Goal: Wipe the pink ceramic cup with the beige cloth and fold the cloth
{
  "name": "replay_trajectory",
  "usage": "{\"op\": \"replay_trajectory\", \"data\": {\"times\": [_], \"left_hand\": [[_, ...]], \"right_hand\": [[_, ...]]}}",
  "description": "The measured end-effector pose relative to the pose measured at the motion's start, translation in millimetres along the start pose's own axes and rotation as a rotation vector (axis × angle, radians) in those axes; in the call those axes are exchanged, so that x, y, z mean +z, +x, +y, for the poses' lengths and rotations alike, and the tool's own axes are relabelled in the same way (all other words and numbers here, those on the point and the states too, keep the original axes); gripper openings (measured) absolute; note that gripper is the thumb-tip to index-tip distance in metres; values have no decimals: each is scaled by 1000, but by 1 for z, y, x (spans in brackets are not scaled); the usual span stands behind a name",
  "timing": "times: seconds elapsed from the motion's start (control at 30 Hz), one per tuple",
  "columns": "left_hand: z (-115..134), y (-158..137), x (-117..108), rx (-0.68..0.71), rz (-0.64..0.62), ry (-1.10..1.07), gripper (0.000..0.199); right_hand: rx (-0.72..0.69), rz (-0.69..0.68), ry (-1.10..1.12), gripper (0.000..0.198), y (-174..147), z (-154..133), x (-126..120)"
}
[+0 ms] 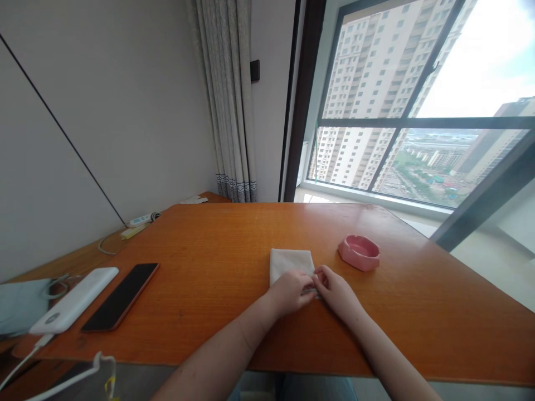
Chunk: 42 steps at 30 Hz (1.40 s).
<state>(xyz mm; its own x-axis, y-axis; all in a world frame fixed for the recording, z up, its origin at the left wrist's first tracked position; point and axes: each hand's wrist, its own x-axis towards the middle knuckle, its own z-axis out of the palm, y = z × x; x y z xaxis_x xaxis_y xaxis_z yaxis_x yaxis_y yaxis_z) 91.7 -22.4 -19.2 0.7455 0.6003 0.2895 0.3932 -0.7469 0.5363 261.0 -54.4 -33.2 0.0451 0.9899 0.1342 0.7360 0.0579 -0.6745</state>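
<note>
A small off-white cloth (pixel 290 259), folded into a rough square, lies flat on the wooden table (pixel 209 239). Over its near part rests my left hand (pixel 291 291), fingers curled and closed at the near right edge. My right hand (pixel 335 289) meets it from the right, with thumb and fingers pinched at the right edge of the same cloth. The fingertips of both hands almost touch, and they cover the cloth's near right corner. A pink ashtray (pixel 359 253) stands a little beyond my right hand.
On the left of the table lie a black phone (pixel 121 297) and a white power bank (pixel 75 301) with a cable plugged in. A power strip (pixel 142 220) sits by the wall at the back left. A window (pixel 418 122) is behind the table at right.
</note>
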Motion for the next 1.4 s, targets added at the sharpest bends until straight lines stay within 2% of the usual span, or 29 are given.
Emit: {"op": "replay_trajectory", "data": {"times": [0.1, 0.17, 0.2, 0.23, 0.3, 0.37, 0.43, 0.53, 0.67, 0.8, 0.9, 1.0, 1.1, 1.27, 1.33, 1.4], "left_hand": [[-10, -3, -20, -75, 107, -35, 28], [-21, -4, -33, -167, 228, 17, 33], [-26, -5, -38, -206, 245, 60, 36], [-32, -6, -40, -243, 224, 108, 40], [-42, -9, -39, -319, 98, 205, 50], [-48, -11, -32, -397, -36, 289, 61], [-50, -12, -23, -444, -95, 360, 68], [-49, -12, -15, -450, -99, 415, 71], [-50, -12, -16, -446, -123, 396, 71], [-52, -12, -20, -451, -141, 362, 71], [-50, -12, -22, -455, -141, 341, 71], [-46, -12, -26, -446, -143, 311, 70], [-43, -12, -28, -424, -110, 274, 67], [-40, -13, -26, -444, -48, 282, 64], [-38, -12, -22, -439, -59, 290, 63], [-35, -11, -20, -427, -84, 288, 62]], "right_hand": [[-16, 21, -110, 19, -1, 1, 1], [-36, 41, -131, 24, -2, -1, 1], [-37, 47, -134, 27, -3, -3, 1], [-31, 50, -137, 29, -4, -4, 1], [-17, 44, -140, 32, -4, -6, 0], [-21, 25, -134, 35, -4, -6, 0], [-35, 6, -107, 41, -2, -7, 0], [-6, -20, 23, 56, 3, -11, 1], [131, -66, 270, 69, 21, -18, 3], [183, 39, 292, 85, 46, -13, 5], [261, -6, 346, 87, 56, -6, 6], [216, -90, 396, 82, 49, -5, 2], [108, -12, 295, 78, 31, -7, -14], [-92, 365, -131, 60, -4, 14, -68], [-110, 419, -266, 54, -13, 34, -90], [-51, 409, -405, 54, -18, 58, -107]]}}
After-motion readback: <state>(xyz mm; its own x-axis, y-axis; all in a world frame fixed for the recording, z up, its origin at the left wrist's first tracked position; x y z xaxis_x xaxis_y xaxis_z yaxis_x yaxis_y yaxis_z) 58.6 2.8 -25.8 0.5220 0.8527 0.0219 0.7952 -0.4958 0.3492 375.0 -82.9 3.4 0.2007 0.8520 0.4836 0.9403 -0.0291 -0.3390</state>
